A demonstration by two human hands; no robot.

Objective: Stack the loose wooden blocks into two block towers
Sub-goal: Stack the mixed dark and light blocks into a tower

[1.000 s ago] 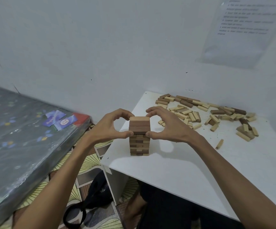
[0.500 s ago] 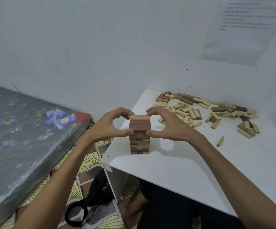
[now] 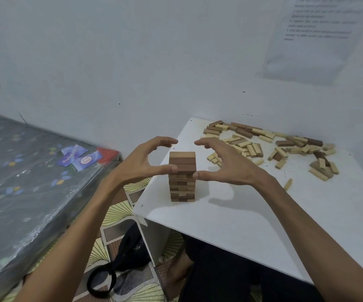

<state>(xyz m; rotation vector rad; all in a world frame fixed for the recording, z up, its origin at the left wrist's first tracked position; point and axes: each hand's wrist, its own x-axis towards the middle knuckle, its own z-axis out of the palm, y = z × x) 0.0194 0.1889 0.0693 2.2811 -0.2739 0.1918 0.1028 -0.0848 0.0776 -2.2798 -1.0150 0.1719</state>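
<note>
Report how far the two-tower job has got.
Done: one tower stands near the table's left edge. In hand: the left hand and right hand flank its top, thumbs at its front. Left: loose blocks lie scattered behind; no second tower is started.

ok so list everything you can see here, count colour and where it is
table: one, white, right of centre
block tower: one, brown and pale layers, upright near the table's left edge
loose blocks: many, brown and pale, scattered on the table's far side
mattress: one, grey flower print, left
cards: a few, blue and red, on the mattress
bag: one, black, on the patterned floor below the table
paper sheet: one, white, on the wall, text unreadable
legs: dark trousers, under the table
left hand: fingers arched apart, thumb tip at the tower's left front
right hand: fingers arched apart, thumb tip at the tower's right front
</note>
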